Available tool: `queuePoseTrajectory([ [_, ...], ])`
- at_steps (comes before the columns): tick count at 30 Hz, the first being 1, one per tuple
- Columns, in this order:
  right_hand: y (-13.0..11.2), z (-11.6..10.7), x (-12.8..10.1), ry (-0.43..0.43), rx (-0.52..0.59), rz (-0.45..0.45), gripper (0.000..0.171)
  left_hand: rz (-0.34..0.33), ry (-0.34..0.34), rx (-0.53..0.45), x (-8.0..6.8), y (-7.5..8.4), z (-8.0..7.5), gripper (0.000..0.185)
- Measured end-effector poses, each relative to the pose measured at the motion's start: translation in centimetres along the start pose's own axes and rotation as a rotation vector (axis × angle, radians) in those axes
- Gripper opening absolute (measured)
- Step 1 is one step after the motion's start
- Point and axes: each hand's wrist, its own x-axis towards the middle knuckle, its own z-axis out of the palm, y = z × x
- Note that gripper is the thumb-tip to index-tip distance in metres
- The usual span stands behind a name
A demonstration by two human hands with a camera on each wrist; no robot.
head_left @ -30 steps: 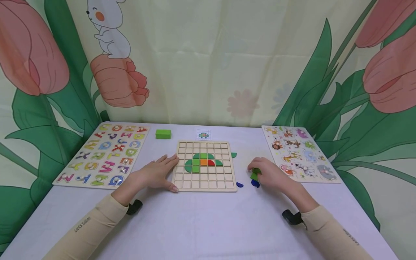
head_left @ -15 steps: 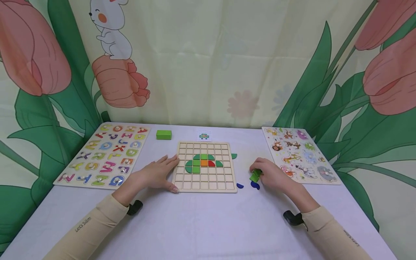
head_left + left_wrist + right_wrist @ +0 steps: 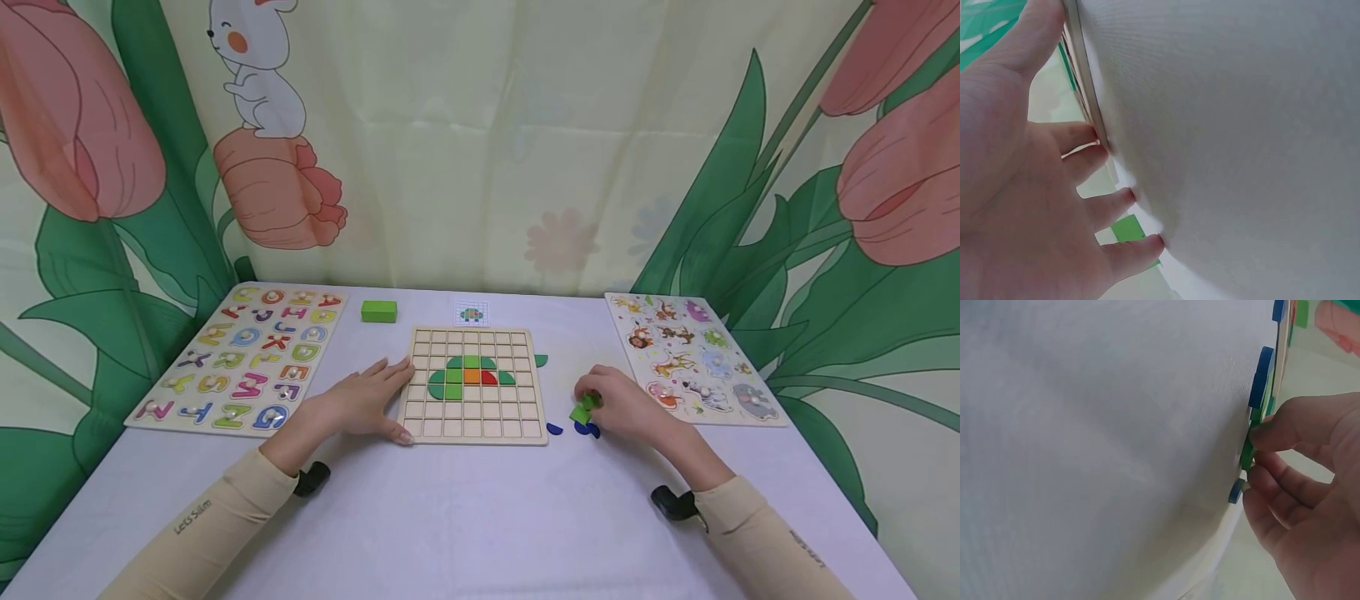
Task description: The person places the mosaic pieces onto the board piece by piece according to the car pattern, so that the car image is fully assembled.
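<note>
While lying just right of the grid board, sitting pinched in the right hand: green piece, beside blue pieces. Reading "Let's Slim" on the sleeve. Resting flat, fingers straight, against the board's left edge: left hand. Showing fingertip grip only from the right wrist.

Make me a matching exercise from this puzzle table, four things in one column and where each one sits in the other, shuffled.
Things:
1. wooden alphabet letter board
2. wooden animal peg puzzle
3. green rectangular block
4. small green puzzle piece

Places:
A. pinched in the right hand, right of the wooden grid board
B. far left side of the white table
C. far right side of the table
D. behind the grid board's left corner, near the curtain

Pairs: 1-B, 2-C, 3-D, 4-A
</note>
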Motion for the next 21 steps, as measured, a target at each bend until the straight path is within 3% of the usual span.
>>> queuePoseTrajectory([
  [21,-2.5,0.3,1.4,0.058,0.033,-0.086,0.025,-0.004,-0.005,-0.012,0.0,0.0,0.0,0.119],
])
